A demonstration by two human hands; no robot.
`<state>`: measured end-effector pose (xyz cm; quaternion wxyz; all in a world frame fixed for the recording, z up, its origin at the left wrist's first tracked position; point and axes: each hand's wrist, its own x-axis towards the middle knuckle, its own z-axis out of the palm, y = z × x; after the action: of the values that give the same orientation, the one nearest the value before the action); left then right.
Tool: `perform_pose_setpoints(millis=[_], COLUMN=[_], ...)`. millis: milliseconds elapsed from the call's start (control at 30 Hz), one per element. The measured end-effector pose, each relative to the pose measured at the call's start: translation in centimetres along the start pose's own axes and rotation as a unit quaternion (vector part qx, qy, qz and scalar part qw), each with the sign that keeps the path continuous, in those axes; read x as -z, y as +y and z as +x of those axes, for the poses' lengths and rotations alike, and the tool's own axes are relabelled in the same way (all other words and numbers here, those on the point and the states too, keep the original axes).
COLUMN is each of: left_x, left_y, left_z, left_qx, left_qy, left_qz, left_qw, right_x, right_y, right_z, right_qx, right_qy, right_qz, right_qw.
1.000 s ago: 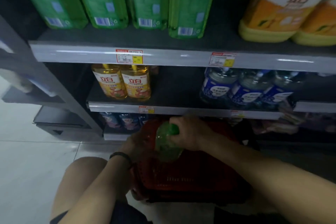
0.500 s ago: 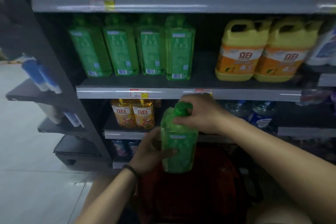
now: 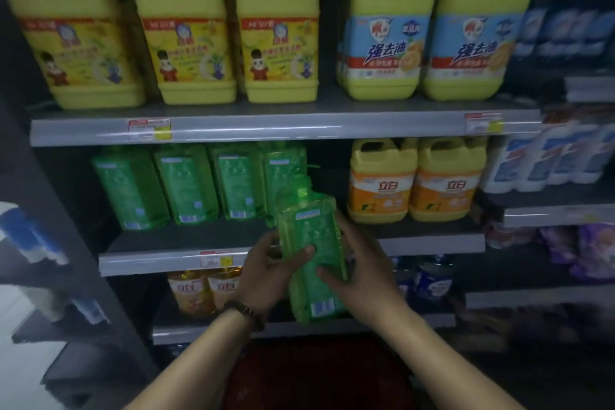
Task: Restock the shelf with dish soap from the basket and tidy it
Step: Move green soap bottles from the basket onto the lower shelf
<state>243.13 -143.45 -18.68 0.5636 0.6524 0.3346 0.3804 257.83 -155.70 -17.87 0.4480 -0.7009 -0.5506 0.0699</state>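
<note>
I hold a green dish soap bottle upright in front of the middle shelf, its back label facing me. My left hand grips its left side with the thumb across the front. My right hand grips its right side, fingers curled round the lower body. Behind it, a row of several matching green bottles stands on the middle shelf, with a gap to their right. The red basket sits low between my forearms; what it contains is hidden in the dark.
Two orange-labelled yellow jugs stand right of the gap. Large yellow jugs fill the top shelf. Amber bottles and blue bottles sit on the lower shelf. A dark side rack stands at the left.
The green bottle has risen from the basket to the height of the middle shelf. My right hand moved from its cap to its side, and my view tilted upward.
</note>
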Motion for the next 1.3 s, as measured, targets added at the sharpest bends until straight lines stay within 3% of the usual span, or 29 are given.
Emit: perform_pose_setpoints(millis=[100, 300, 600, 800, 1067, 1300], left_x=[-1.2, -3.1, -6.1, -6.4, -5.4, -5.7], left_y=[1.3, 3.3, 4.9, 2.2, 0.5, 0.7], left_z=[2.4, 7.3, 10.7, 11.3, 9.8, 10.8], left_qx=[0.011, 0.027, -0.044, -0.098, -0.124, -0.128], left_qy=[0.0, 0.015, 0.093, 0.112, 0.104, 0.03], left_qz=[0.015, 0.051, 0.133, 0.17, 0.215, 0.279], left_qw=[1.0, 0.998, 0.986, 0.974, 0.963, 0.951], right_x=[-0.9, -0.7, -0.9, -3.6, -6.3, -5.7], right_y=[0.7, 2.4, 4.8, 6.6, 6.5, 6.5], right_z=[0.7, 4.4, 10.0, 11.0, 10.8, 13.0], right_qx=[-0.041, -0.047, -0.015, -0.01, -0.048, -0.092], right_qy=[0.012, 0.079, 0.1, 0.094, 0.125, 0.056], right_qz=[-0.023, 0.039, 0.008, -0.011, -0.041, -0.108], right_qw=[0.999, 0.995, 0.995, 0.995, 0.99, 0.988])
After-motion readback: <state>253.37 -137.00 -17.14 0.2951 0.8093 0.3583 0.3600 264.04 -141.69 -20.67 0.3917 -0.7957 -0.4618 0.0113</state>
